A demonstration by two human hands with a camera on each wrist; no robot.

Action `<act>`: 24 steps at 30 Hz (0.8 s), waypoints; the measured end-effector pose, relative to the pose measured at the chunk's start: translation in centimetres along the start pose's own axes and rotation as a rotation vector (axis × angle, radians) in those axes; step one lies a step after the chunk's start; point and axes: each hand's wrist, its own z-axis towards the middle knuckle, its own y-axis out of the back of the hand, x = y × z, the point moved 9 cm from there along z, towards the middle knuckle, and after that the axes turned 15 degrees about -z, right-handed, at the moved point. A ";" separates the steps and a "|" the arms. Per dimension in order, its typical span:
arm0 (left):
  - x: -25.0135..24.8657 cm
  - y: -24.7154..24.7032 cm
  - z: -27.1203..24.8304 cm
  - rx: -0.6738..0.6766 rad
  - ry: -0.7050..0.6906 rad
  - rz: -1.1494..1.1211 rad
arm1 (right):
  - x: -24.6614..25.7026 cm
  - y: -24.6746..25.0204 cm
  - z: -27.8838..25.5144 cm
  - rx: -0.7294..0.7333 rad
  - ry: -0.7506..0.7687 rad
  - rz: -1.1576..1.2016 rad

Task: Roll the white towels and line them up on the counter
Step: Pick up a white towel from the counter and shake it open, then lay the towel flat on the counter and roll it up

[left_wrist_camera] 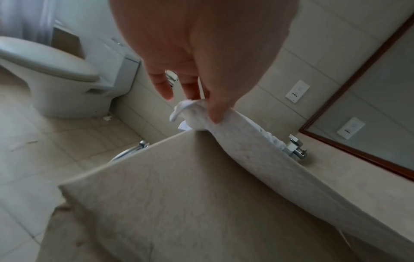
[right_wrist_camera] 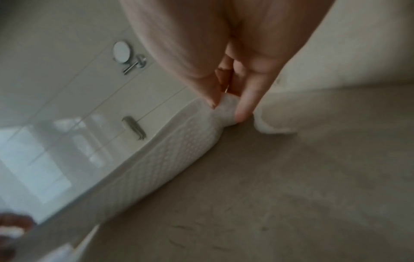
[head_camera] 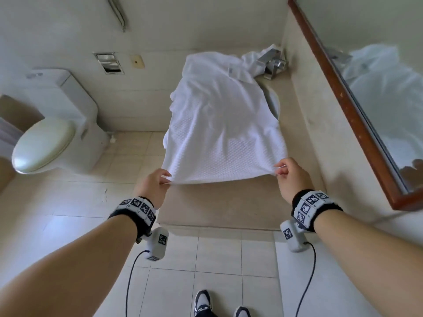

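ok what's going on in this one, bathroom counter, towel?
A person stands at the counter with a white towel spread along it. The left hand pinches the towel's near left corner and the right hand pinches the near right corner, lifting that edge slightly. The far end is bunched by the faucet. Nothing is rolled yet, and no finished rolls are in view.

Closed toilet [head_camera: 43, 143], chrome faucet [head_camera: 271, 62], wood-framed mirror [head_camera: 366, 92], tiled floor [head_camera: 217, 259].
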 end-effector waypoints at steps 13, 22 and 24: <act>6.6 -1.8 -3.3 0.168 0.114 0.064 | -3.1 -4.6 -3.6 0.338 -0.029 -0.304; 6.1 -0.6 -0.5 0.063 0.129 0.047 | -1.8 -3.2 -1.3 0.227 -0.038 -0.302; 6.5 -0.8 0.1 0.049 0.149 0.058 | -1.8 -3.2 -0.8 0.247 -0.038 -0.321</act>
